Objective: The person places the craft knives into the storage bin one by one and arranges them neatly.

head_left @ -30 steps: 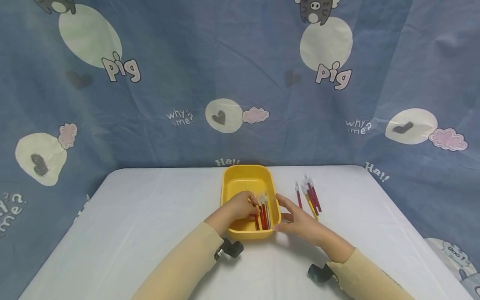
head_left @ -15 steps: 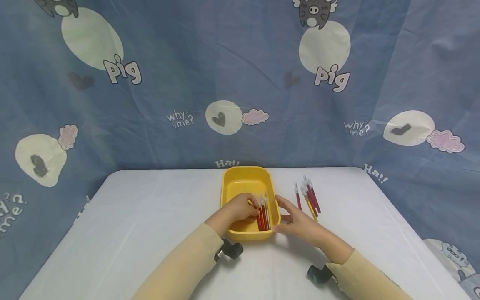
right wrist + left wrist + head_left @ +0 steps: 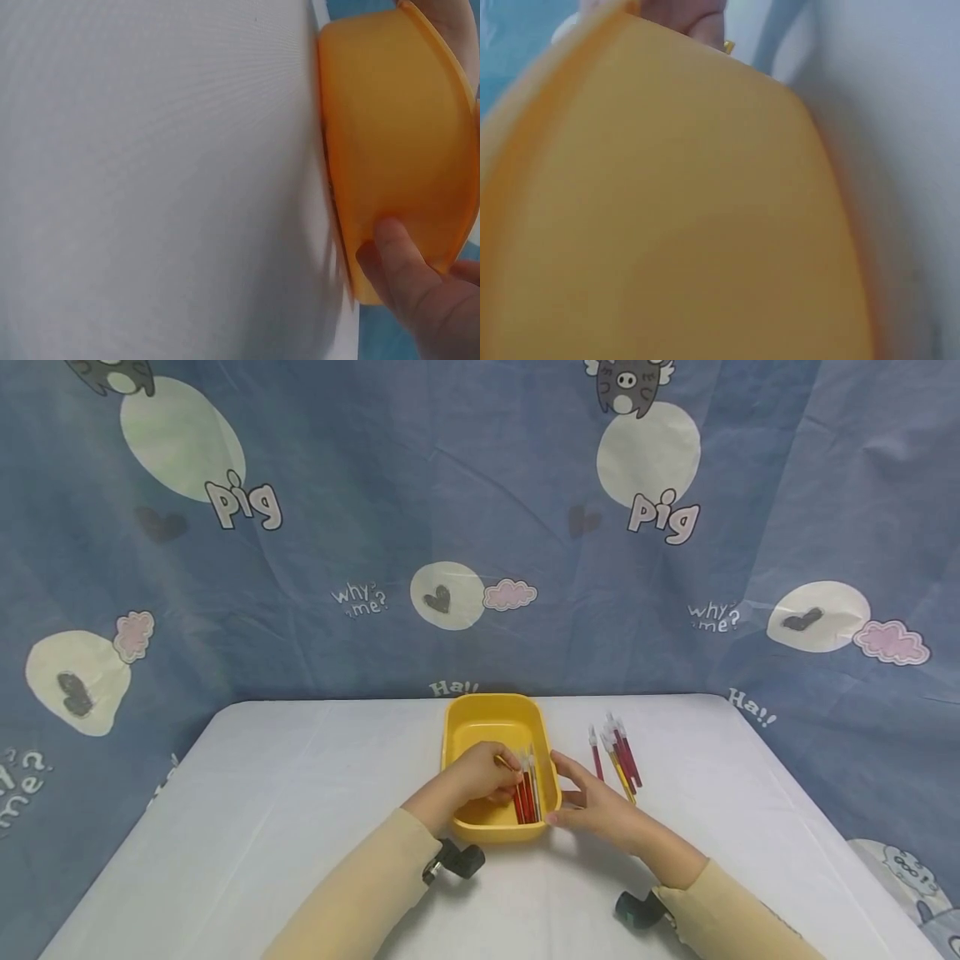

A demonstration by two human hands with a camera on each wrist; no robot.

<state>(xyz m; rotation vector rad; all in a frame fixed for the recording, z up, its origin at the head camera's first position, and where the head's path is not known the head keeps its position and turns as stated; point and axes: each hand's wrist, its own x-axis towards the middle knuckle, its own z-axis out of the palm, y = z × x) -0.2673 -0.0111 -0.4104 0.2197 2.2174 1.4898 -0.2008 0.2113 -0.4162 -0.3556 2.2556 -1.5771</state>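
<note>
The left hand (image 3: 480,774) sits inside the yellow tray (image 3: 491,714), its fingers curled round a pen among the bundle of red pens (image 3: 527,789) lying against the tray's right wall. Those pens run with their long axis from the near rim toward the far rim, capped ends away from the person, just to the right of the left fingers. The right hand (image 3: 600,806) rests on the white surface (image 3: 300,793) outside the tray, fingers fairly straight, its thumb (image 3: 401,262) pressed against the tray's outer wall. A second group of loose pens (image 3: 618,756) lies on the surface beyond the right hand, nearer to it than to the left.
</note>
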